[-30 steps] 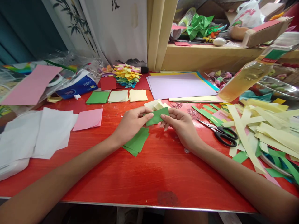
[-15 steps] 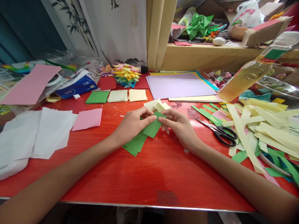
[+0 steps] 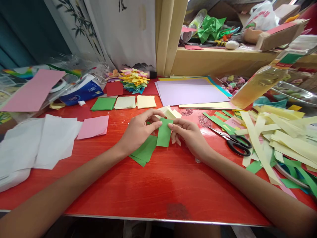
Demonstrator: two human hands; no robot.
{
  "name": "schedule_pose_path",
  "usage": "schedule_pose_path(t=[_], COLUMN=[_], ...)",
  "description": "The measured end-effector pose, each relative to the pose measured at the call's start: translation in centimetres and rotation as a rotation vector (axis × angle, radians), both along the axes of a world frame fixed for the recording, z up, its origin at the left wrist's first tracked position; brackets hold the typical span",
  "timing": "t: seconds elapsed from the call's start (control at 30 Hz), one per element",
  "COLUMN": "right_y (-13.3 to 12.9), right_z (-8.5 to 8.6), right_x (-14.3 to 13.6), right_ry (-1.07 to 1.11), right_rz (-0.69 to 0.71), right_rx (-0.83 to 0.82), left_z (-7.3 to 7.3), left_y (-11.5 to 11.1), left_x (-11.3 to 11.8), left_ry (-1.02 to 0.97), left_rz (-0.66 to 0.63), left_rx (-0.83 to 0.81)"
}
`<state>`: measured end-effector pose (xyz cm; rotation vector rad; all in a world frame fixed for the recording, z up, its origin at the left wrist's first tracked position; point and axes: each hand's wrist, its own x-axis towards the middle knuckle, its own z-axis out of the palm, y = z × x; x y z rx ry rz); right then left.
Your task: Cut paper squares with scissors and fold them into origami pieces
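A small green paper rectangle [image 3: 163,134] hangs nearly upright between my two hands. My left hand [image 3: 140,130] pinches its upper left edge between thumb and fingers. At its upper right edge, the thumb and fingers of my right hand [image 3: 187,132] press together on it. Under my left hand, several green paper pieces [image 3: 146,150] lie fanned on the table, partly covered by the hand. Just beyond my fingertips sit folded pale yellow papers [image 3: 172,113], partly hidden.
On the right are scissors [image 3: 235,142] with black handles and a heap of yellow and green paper strips [image 3: 279,132]. Behind stand a tilted bottle [image 3: 257,82], lilac sheets [image 3: 193,91] and a colourful paper stack [image 3: 135,81]. White sheets [image 3: 54,142] and pink paper [image 3: 93,127] lie left.
The green paper rectangle has turned from a slant to nearly upright, and its lower end has swung slightly. Both hands keep hold of it in almost the same place.
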<state>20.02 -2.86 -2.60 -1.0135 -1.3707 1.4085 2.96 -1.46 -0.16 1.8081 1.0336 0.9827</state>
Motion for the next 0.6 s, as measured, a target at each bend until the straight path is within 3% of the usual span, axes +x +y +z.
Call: schedule_pose_path(t=[0.6], right_y=[0.08], right_z=[-0.36], right_x=[0.17], right_ry=[0.052], right_rz=[-0.019], right_rx=[0.013], left_z=[-0.32], left_y=[0.14], left_x=[-0.15], left_ry=[0.018], left_rz=[0.006], left_rx=[0.018])
